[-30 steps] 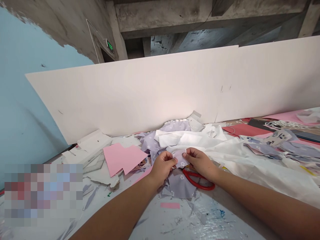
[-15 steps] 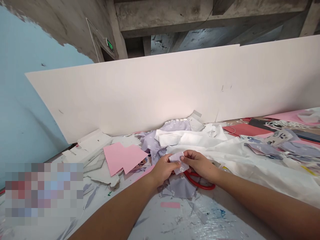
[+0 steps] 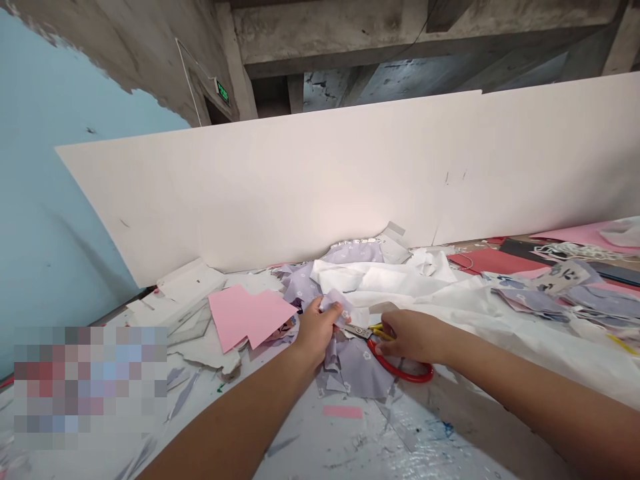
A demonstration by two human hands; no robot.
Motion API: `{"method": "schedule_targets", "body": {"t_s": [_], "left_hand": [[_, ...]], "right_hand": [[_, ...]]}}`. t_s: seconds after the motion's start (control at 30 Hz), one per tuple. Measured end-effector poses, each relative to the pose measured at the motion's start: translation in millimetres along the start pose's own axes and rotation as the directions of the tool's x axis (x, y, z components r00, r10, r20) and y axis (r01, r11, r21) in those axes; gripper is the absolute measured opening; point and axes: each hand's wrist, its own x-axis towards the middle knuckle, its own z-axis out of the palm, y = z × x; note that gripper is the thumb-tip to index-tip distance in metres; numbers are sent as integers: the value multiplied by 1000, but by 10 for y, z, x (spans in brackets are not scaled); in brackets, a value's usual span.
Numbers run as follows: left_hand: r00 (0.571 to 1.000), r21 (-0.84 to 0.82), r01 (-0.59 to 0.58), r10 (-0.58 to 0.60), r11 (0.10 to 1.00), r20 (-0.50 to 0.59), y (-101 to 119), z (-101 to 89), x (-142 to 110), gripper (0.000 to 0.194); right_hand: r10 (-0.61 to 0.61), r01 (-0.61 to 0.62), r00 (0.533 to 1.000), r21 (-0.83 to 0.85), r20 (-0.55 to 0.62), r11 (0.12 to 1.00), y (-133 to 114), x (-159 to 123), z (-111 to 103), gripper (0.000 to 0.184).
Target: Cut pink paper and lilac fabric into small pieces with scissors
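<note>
At the middle of the paint-flecked worktable (image 3: 310, 433), the left hand (image 3: 315, 331) pinches a lilac floral fabric scrap (image 3: 333, 308) between thumb and fingers. The right hand's (image 3: 413, 337) curled fingers (image 3: 391, 328) sit at red-handled scissors (image 3: 400, 368), grip unclear, their blades beside the scrap. More lilac cloth (image 3: 357, 368) lies beneath; pink card (image 3: 250, 317) lies left.
</note>
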Motion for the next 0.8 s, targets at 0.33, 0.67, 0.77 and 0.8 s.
{"method": "schedule_targets", "body": {"t_s": [0.33, 0.67, 0.77, 0.8], "left_hand": [[985, -37, -135, 131, 990, -111, 358, -149, 97, 33], [953, -72, -248, 230, 966, -197, 604, -289, 174, 29], [953, -64, -256, 240, 965, -186, 635, -285, 148, 31], [954, -61, -254, 240, 965, -178, 644, -278, 135, 31]], "right_hand": [[-27, 25, 986, 11, 164, 1000, 73, 12, -148, 12], [-89, -71, 967, 586, 240, 807, 58, 80, -276, 37], [-108, 35, 992, 689, 64, 724, -36, 48, -238, 45], [-114, 86, 993, 705, -7, 704, -79, 31, -233, 44]]}}
